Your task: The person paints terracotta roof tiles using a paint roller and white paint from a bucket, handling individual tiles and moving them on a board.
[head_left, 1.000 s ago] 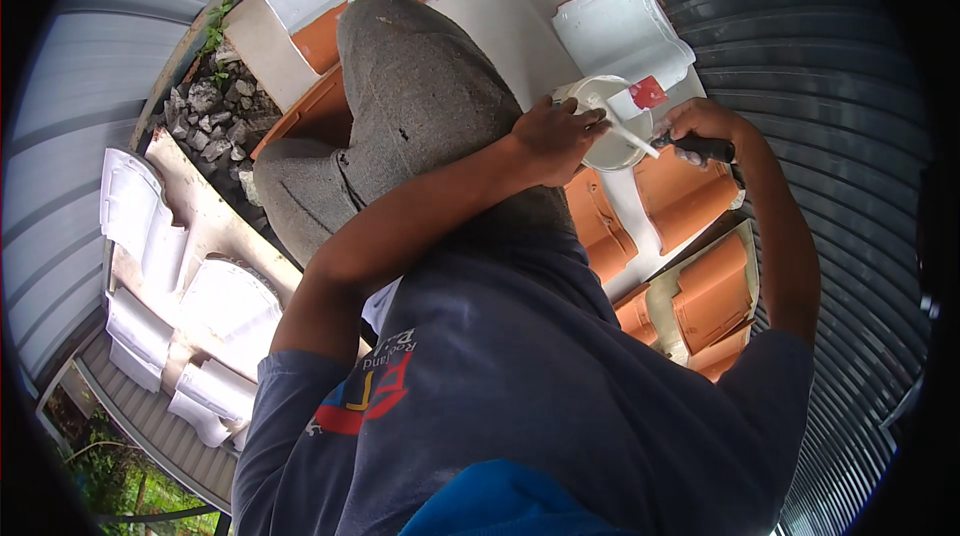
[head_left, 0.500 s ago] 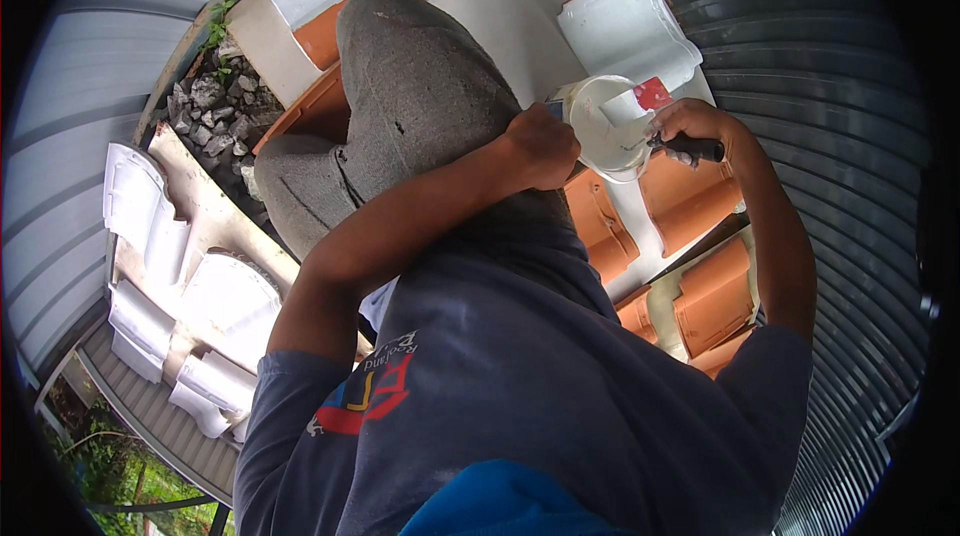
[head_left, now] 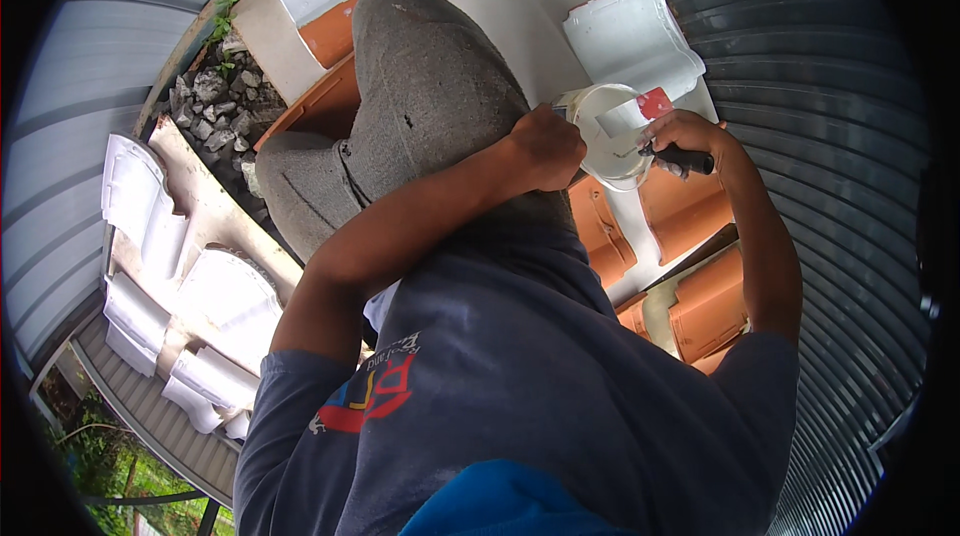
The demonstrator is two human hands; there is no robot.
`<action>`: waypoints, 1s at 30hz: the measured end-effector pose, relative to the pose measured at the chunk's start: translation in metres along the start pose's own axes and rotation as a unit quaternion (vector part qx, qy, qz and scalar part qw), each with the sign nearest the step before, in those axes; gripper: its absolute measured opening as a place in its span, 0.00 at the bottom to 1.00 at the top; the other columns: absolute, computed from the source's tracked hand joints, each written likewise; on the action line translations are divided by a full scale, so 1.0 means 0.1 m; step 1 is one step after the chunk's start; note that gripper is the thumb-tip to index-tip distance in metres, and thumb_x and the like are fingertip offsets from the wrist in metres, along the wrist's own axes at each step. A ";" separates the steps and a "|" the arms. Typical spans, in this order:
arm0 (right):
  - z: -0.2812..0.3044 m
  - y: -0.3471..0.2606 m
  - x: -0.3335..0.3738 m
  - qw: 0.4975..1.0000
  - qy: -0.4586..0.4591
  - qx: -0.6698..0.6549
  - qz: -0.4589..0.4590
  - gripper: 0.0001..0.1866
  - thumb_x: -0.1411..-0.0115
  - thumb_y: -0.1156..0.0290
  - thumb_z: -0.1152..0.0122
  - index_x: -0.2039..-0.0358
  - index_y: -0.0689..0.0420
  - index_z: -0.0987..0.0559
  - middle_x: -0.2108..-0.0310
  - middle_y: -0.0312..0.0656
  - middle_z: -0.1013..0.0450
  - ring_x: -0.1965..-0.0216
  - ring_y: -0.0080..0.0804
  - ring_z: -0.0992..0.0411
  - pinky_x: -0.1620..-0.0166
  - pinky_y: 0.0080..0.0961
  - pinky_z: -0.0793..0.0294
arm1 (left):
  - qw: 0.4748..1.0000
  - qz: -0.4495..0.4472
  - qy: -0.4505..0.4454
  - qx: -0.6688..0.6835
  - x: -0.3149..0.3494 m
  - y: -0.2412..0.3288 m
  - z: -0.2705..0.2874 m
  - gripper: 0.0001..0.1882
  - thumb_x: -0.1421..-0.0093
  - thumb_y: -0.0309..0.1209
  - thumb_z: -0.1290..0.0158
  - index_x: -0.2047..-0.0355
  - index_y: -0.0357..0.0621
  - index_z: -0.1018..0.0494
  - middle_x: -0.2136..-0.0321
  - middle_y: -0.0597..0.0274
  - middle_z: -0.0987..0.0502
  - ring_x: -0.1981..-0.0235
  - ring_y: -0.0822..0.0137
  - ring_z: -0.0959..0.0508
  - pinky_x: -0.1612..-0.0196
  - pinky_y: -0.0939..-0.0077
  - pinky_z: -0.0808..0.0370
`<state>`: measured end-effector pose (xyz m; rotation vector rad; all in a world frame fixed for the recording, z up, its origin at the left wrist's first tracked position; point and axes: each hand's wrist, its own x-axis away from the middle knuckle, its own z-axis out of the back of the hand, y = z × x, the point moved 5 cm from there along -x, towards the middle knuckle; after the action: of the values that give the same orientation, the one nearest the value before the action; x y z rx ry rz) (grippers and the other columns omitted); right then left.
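On the left side I see tall pale metal panels point(head_left: 110, 51), which have long seams. Beside them, on the far left, there is a heap of rough grey stones point(head_left: 215, 111), and a small green plant point(head_left: 222, 24) grows at its far end. On the right stands a dark ribbed metal wall point(head_left: 810, 76). In the near left corner I notice a light ribbed sheet point(head_left: 150, 414), and beyond its edge some sunlit greenery point(head_left: 115, 451) with a dark bar point(head_left: 140, 500) crossing it.
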<state>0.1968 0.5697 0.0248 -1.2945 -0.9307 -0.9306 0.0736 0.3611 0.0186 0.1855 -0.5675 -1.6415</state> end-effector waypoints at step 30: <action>-0.04 0.11 0.39 0.997 0.065 -0.028 -0.014 0.15 0.42 0.76 0.47 0.55 0.66 0.22 0.81 0.45 0.28 0.86 0.33 0.28 0.85 0.34 0.25 | 0.999 -0.036 0.032 0.005 -0.10 0.07 -0.01 0.09 0.45 0.32 0.45 0.70 0.44 0.17 0.67 0.56 0.16 0.63 0.56 0.15 0.55 0.60 0.22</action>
<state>0.2208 0.5649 0.0575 -1.2555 -0.8282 -1.0568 0.0818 0.3697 0.0191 0.2683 -0.5250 -1.6965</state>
